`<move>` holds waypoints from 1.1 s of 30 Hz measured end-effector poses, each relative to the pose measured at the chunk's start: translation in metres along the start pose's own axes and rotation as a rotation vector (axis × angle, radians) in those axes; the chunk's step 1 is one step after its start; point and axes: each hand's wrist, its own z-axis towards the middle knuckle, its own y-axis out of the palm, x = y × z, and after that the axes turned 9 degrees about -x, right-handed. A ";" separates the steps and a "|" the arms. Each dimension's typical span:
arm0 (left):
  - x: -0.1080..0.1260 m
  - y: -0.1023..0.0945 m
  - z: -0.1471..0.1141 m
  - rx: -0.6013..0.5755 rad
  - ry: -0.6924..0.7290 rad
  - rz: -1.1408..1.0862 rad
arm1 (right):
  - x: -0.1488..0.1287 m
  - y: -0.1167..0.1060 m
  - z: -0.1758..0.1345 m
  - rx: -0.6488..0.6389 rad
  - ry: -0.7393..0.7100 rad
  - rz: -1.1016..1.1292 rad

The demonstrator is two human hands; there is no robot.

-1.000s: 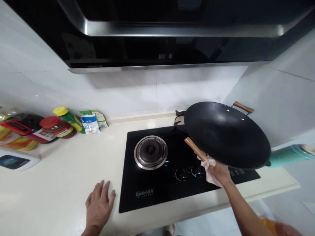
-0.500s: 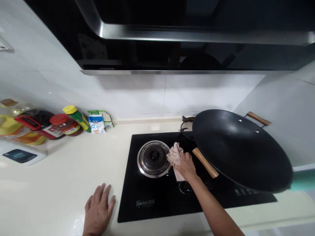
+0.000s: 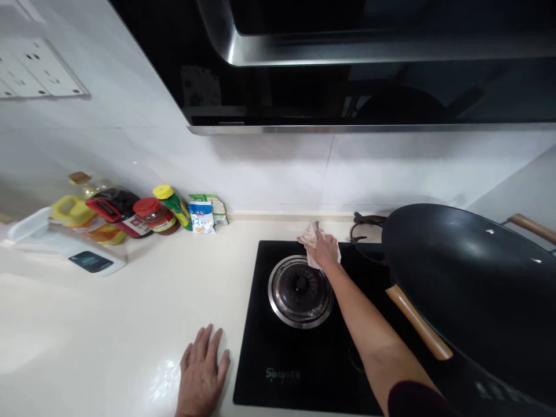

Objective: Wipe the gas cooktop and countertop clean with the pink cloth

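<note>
My right hand (image 3: pixel 325 252) presses a crumpled pale pink cloth (image 3: pixel 309 234) onto the back edge of the black glass gas stove (image 3: pixel 278 353), just behind the left burner (image 3: pixel 300 291). That burner has a steel ring and no pan support on it. Flat on the white countertop (image 3: pixel 143 307), left of the stove, rests my left hand (image 3: pixel 202 368), fingers spread and holding nothing. A large black wok (image 3: pixel 460 278) with wooden handles covers the stove's right side, to the right of my right forearm.
A black pan support (image 3: pixel 358 229) lies behind the stove beside the wok. Along the wall at left stand a white bottle (image 3: pixel 98 258), an oil jug (image 3: pixel 72 211), a red-capped jar (image 3: pixel 156 215), a yellow-capped bottle (image 3: pixel 174 204) and seasoning packets (image 3: pixel 202 219). A range hood (image 3: pixel 347 92) overhangs the stove.
My right hand has carried the cloth from the burner's right side to the stove's back edge. My view has shifted left; the left hand stays flat on the counter.
</note>
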 end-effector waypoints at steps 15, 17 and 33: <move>-0.005 0.006 0.001 0.106 0.053 0.030 | -0.143 0.076 -0.061 -0.162 -0.348 0.024; -0.005 0.003 0.002 0.088 0.051 0.037 | -0.147 0.089 -0.082 -0.171 -0.407 0.056; 0.004 -0.008 0.008 0.027 0.005 0.002 | -0.028 0.152 -0.225 -0.037 -0.638 0.266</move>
